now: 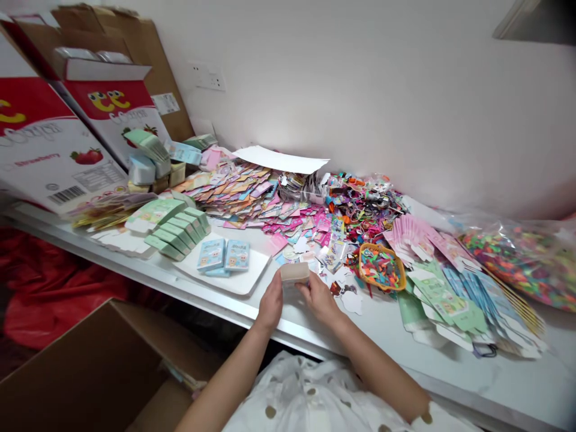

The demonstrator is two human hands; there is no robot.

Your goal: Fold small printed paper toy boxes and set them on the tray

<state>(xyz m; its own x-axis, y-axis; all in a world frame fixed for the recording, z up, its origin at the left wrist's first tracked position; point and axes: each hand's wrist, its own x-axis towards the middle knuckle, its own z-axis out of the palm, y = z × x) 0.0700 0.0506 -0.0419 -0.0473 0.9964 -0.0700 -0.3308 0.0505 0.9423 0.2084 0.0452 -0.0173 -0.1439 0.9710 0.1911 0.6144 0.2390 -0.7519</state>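
Observation:
Between my two hands is a small cream-coloured carton [294, 272], held above the front part of the white table [373, 342]. My left hand [271, 301] is closed along its left side, and my right hand [322, 300] grips the right side with the thumb in front. The carton's printing, if any, is turned away from me. To the left, light-blue printed boxes [237, 255] lie on a white board [252, 277]. Right of my hands stands a yellow basket [382, 267] of colourful small pieces.
Green boxes [173, 231] are stacked at the left, before large red-and-white cartons [94, 150]. Card packets [243, 192] and colourful trinkets [364, 201] heap along the wall. Flat green cartons [450, 297] and a plastic bag [522, 252] lie right. Below left is an open cardboard box [90, 366].

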